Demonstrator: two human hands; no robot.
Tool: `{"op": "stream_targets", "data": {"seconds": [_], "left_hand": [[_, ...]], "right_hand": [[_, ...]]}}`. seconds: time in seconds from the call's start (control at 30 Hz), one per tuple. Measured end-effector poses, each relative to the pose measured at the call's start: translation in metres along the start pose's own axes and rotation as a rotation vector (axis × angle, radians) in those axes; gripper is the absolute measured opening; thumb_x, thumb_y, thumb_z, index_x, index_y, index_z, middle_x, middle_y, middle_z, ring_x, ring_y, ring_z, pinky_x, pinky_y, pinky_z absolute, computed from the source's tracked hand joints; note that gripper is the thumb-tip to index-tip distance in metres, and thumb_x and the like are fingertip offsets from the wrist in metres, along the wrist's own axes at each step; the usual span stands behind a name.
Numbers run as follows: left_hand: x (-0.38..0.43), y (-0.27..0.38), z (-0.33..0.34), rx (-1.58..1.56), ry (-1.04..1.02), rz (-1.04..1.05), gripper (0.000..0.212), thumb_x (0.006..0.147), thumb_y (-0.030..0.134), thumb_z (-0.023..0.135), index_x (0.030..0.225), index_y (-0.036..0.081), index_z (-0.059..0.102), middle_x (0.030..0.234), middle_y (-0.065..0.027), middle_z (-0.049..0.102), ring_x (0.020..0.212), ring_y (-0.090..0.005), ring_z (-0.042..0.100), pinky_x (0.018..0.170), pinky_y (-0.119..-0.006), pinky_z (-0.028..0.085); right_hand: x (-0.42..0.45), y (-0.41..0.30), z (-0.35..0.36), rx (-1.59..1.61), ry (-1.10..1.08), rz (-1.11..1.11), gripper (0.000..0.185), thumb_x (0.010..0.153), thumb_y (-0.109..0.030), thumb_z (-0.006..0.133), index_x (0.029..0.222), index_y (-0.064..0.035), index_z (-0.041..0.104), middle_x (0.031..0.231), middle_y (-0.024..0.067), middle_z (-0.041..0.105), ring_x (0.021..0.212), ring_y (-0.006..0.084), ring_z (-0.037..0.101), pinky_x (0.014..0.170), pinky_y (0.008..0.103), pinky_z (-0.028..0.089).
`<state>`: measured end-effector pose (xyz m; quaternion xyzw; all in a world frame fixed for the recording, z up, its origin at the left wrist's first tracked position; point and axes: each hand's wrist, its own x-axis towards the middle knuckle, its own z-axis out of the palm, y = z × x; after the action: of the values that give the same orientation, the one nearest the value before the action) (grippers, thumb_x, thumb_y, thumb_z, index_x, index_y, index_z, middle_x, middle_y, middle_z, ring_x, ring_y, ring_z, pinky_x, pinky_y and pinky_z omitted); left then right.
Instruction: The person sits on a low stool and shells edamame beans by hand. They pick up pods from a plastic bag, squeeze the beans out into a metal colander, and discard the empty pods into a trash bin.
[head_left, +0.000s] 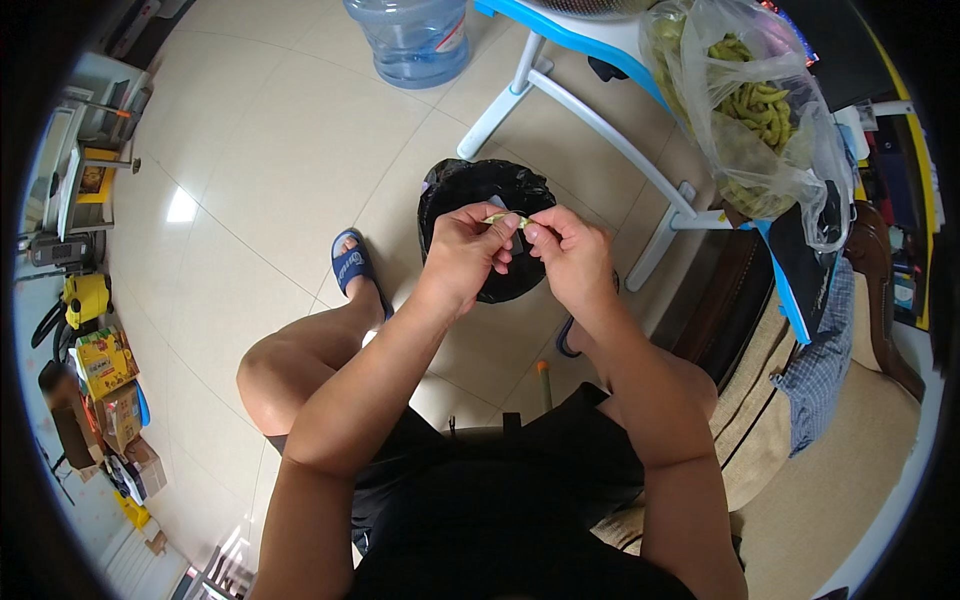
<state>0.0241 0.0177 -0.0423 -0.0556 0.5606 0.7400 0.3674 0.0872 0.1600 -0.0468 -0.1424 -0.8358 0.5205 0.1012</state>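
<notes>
Between my two hands is a green bean pod (504, 220), likely an edamame pod, stretched out sideways. My left hand (466, 241) pinches its left end with thumb and forefinger. The right end is pinched by my right hand (568, 241). Both hands are above a bin lined with a black plastic bag (480, 174), which stands on the floor between my feet. A flat greyish thing (516, 244) shows inside the bin, partly hidden by my fingers. To the upper right, a clear plastic bag (814, 161) holds many green pods (757, 112).
The bag rests at a table with a blue edge (581, 34) and white metal legs (615, 131). A blue water jug (416, 45) stands on the tiled floor ahead. A beige sofa (832, 480) is at my right. Boxes (105, 364) line the left wall.
</notes>
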Motion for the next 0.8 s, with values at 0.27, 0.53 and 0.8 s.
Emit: {"op": "stream_targets", "data": {"seconds": [0.27, 0.53, 0.8], "left_hand": [[-0.022, 0.014, 0.003, 0.395, 0.035, 0.286, 0.014, 0.095, 0.010, 0.058, 0.088, -0.001, 0.061, 0.065, -0.0004, 0.054, 0.056, -0.0066, 0.047, 0.051, -0.022, 0.039], [-0.032, 0.014, 0.002, 0.662, 0.098, 0.493, 0.011, 0.094, 0.008, 0.058, 0.087, -0.001, 0.059, 0.065, 0.0010, 0.052, 0.061, -0.0057, 0.043, 0.054, -0.023, 0.037], [-0.036, 0.023, -0.004, 0.660, 0.046, 0.535, 0.007, 0.094, 0.004, 0.057, 0.089, -0.001, 0.060, 0.069, 0.0003, 0.052, 0.063, -0.0069, 0.044, 0.057, -0.023, 0.039]], "right_hand": [[0.001, -0.030, -0.005, 0.298, -0.123, 0.282, 0.013, 0.091, -0.009, 0.060, 0.085, 0.0016, 0.063, 0.069, 0.0072, 0.064, 0.053, 0.0123, 0.061, 0.049, 0.0259, 0.051], [0.003, -0.030, -0.005, 0.582, -0.199, 0.412, 0.014, 0.092, -0.007, 0.057, 0.082, 0.0024, 0.063, 0.067, 0.0061, 0.061, 0.049, 0.0122, 0.057, 0.043, 0.0250, 0.046], [0.009, -0.027, -0.013, 0.861, -0.376, 0.501, 0.014, 0.093, -0.011, 0.058, 0.087, 0.0007, 0.061, 0.071, 0.0072, 0.061, 0.052, 0.0156, 0.056, 0.047, 0.0280, 0.043]]}}
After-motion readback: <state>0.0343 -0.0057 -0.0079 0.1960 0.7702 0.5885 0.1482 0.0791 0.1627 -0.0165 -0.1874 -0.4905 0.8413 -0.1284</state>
